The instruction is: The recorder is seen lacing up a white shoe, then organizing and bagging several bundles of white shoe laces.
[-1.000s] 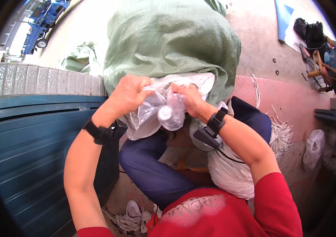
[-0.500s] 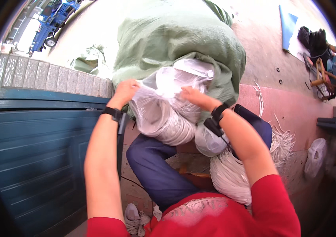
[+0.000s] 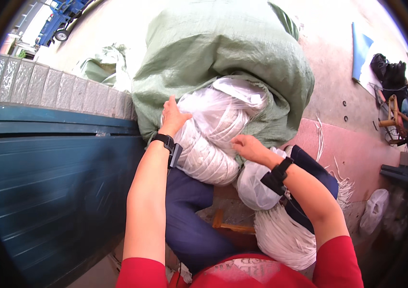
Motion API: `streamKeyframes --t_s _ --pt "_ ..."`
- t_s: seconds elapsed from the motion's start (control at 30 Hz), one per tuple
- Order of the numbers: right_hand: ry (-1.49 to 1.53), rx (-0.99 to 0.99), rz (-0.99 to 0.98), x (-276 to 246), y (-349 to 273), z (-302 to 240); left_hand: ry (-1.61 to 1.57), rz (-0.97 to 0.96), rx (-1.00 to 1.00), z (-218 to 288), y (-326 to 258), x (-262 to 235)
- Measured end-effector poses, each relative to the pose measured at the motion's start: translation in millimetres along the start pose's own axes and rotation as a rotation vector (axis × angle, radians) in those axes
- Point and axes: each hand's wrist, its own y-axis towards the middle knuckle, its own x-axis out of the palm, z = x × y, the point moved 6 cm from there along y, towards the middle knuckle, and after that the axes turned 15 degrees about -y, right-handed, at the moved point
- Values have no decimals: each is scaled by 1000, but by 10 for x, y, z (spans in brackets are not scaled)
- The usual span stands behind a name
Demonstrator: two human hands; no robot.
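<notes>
A clear plastic bag (image 3: 208,108) packed with coils of white cord (image 3: 204,156) sits in the mouth of a big green woven sack (image 3: 223,53), between my knees. My left hand (image 3: 174,116) rests at the bag's left side, fingers spread and thumb stretched toward it. At the bag's right side is my right hand (image 3: 252,148), with its fingers curled in toward the thumb; whatever they might hold is hidden. Below my right wrist sits a smaller, rounded translucent plastic bag (image 3: 256,187). A thick bundle of loose white cords (image 3: 283,235) lies by my right leg.
A dark blue panelled metal surface (image 3: 60,192) and a grey tiled ledge (image 3: 60,91) run along the left. To the right are a wooden-framed object (image 3: 393,117), black items (image 3: 388,72) and a white plastic bag (image 3: 374,209). A blue vehicle (image 3: 60,21) stands far left.
The plastic bag's raised, bunched top has come down over the cord. My left hand has let go and spread its fingers; my right hand has moved down and right.
</notes>
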Motion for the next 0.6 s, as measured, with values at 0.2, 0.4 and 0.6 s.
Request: streamKeyframes --t_s 0.2,0.4,0.6 --pt "126 -61 -6 -154 -155 -234 -12 -158 -90 -118 405 421" --pt "607 196 -151 -128 -186 -158 -1218 203 -300 33 35 -107" --pt "899 436 -217 -146 -429 -197 -1545 -177 -246 1122 -931 -366"
